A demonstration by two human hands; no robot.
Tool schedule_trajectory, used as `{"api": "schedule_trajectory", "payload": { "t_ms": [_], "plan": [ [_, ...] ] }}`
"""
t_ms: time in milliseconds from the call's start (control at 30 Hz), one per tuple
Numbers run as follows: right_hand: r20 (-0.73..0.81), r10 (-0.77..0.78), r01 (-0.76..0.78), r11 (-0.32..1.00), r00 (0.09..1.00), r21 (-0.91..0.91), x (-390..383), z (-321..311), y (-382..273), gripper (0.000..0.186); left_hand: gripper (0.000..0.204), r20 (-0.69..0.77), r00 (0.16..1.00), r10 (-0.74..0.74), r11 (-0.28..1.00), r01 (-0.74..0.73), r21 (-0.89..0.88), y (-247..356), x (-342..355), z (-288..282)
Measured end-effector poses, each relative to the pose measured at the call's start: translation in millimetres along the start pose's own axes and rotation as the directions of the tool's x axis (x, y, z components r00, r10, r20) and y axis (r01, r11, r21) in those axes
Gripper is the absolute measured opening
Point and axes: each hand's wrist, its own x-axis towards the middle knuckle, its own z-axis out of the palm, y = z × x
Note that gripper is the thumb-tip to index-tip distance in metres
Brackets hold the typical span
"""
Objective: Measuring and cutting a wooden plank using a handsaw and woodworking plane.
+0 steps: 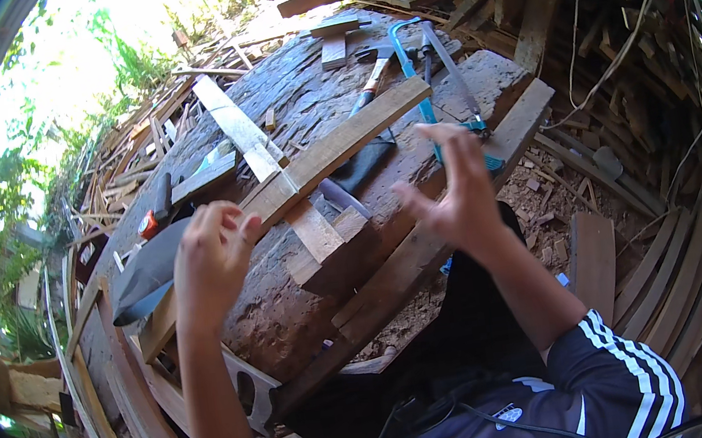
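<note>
A long brown wooden bar (341, 145) lies slantwise over a pale wooden strip (232, 124), the two crossing near the middle of the big rough slab. My left hand (213, 250) is over the bar's near left part, its fingers bent and the thumb apart from them, with nothing seen in them. To the right, my right hand (458, 191) hovers with fingers spread, holding nothing. Closest to it is a hacksaw (402, 57) with a blue frame, lying on the slab. A hammer (374, 78) rests beside the saw, its handle partly behind the bar.
The slab (297, 75) carries a dark cloth-like piece (146, 277), an orange-and-black tape measure (148, 223) and small wood offcuts. A handsaw (255, 396) leans at the slab's near edge. Stacked boards (669, 275) crowd the right; scrap wood (117, 192) lines the far left.
</note>
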Motion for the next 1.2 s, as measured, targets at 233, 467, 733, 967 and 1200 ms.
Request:
{"api": "schedule_trajectory", "payload": {
  "t_ms": [233, 467, 733, 967, 1200],
  "plan": [
    [0.184, 0.060, 0.021, 0.912, 0.981, -0.410, -15, -2, 44, 0.045, 0.064, -0.125, 0.989, 0.076, 0.995, -0.068, 0.068, -48, 39, 51],
    [0.155, 0.141, -0.049, 0.872, 0.978, -0.487, -13, 2, 47, 0.045, 0.084, 0.149, 0.987, -0.056, 0.988, 0.076, -0.133, -49, 43, 57],
    [0.102, 0.142, -0.077, 0.876, 0.985, -0.476, -18, 3, 46, 0.047, 0.092, 0.114, 0.993, -0.039, 0.994, 0.050, -0.096, -51, 43, 52],
    [0.053, 0.142, -0.104, 0.891, 0.989, -0.443, -16, 5, 40, 0.041, 0.089, 0.146, 0.989, -0.007, 0.971, 0.041, -0.234, -28, 58, 41],
    [0.063, 0.150, -0.112, 0.908, 0.987, -0.403, -16, 1, 49, 0.042, 0.084, -0.100, 0.993, 0.058, 0.978, -0.037, 0.207, -6, 65, 83]
  ]
}}
